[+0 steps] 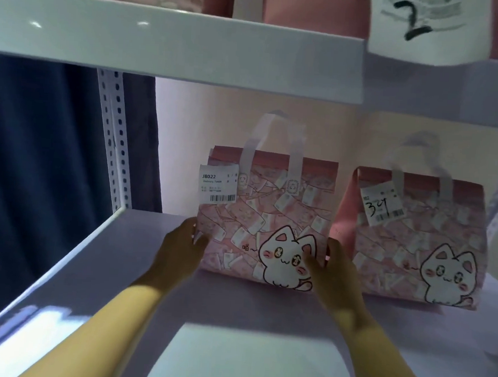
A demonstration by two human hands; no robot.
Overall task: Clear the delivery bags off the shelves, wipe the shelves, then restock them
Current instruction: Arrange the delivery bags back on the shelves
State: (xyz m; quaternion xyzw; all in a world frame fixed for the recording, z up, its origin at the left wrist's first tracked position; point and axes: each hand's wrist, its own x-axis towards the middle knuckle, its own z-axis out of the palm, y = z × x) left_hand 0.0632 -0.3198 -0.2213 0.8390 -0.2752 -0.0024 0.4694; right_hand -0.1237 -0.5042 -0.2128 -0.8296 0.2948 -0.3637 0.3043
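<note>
Two pink delivery bags with a white cartoon cat stand upright on the white shelf. The left bag bears a printed label reading J8022. My left hand grips its lower left edge, thumb on the front. On the bag's lower right edge, my right hand holds on with its thumb across the cat print. The right bag stands apart to the right, with a handwritten label; no hand touches it.
A white shelf board hangs close overhead, with pink bags and a tag marked 2 on it. A perforated white upright stands at the left rear corner, dark blue curtain beyond. A pale wall backs the shelf.
</note>
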